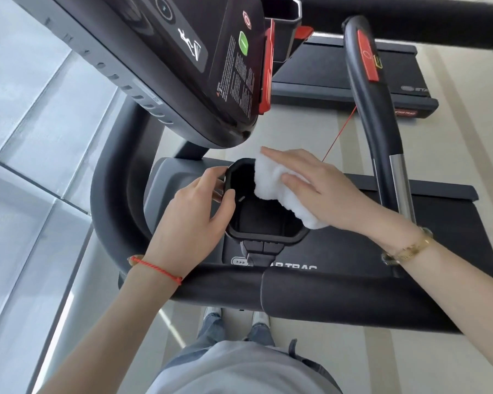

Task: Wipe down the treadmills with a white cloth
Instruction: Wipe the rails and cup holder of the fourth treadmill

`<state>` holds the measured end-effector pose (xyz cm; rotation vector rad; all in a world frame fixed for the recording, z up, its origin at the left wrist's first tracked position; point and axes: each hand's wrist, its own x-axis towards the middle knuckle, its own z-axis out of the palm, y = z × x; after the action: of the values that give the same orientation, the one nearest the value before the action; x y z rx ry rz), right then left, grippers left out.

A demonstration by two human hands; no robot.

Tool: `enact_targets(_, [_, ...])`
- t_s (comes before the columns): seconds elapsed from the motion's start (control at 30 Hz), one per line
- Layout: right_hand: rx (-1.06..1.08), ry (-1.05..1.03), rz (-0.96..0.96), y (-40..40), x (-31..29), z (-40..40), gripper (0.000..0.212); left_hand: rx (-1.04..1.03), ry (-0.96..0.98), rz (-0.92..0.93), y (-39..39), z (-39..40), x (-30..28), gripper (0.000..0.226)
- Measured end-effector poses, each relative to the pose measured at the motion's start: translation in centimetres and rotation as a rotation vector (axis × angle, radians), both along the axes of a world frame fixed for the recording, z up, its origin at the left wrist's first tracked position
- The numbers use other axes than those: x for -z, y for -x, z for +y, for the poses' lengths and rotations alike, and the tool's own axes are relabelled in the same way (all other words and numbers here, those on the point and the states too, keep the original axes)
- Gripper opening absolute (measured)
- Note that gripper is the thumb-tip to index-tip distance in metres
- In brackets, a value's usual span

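Note:
I look down over a black treadmill [310,285] with its console [199,66] tilted above. A black cup holder tray [265,237] juts out below the console. My left hand [194,214] grips the tray's left rim, thumb and fingers curled round it. My right hand [319,186] lies flat with straight fingers on a folded white cloth [279,191], pressing it onto the tray's right rim. The cloth partly hangs into the tray's opening.
A curved black handrail [108,194] wraps round the left; a padded front bar [339,291] crosses below my wrists. An upright grip with a red stop switch [367,56] and a thin red cord [339,135] stands right. A second treadmill deck [353,81] lies beyond. Windows are on the left.

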<state>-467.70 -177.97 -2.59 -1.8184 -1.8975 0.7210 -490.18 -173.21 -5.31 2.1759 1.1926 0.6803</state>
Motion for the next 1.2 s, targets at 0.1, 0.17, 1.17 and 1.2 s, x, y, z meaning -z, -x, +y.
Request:
enact_targets(0.1, [-0.005, 0.047, 0.116, 0.0, 0.8, -2.4, 0.053, 0.003, 0.002, 0.009, -0.1, 0.0, 0.1, 0.038])
enact_targets(0.17, [0.0, 0.084, 0.152, 0.2, 1.2, -2.3, 0.057, 0.002, 0.005, 0.009, -0.1, 0.0, 0.0, 0.04])
enact_targets(1.17, [0.301, 0.119, 0.016, 5.4, -3.2, -11.3, 0.046, 0.095, -0.137, 0.023, 2.3, -2.6, -2.0, 0.034])
enact_targets(1.2, [0.29, 0.108, -0.012, 5.9, -3.0, -12.0, 0.045, 0.11, -0.149, 0.021, 2.6, -3.1, -2.1, 0.033])
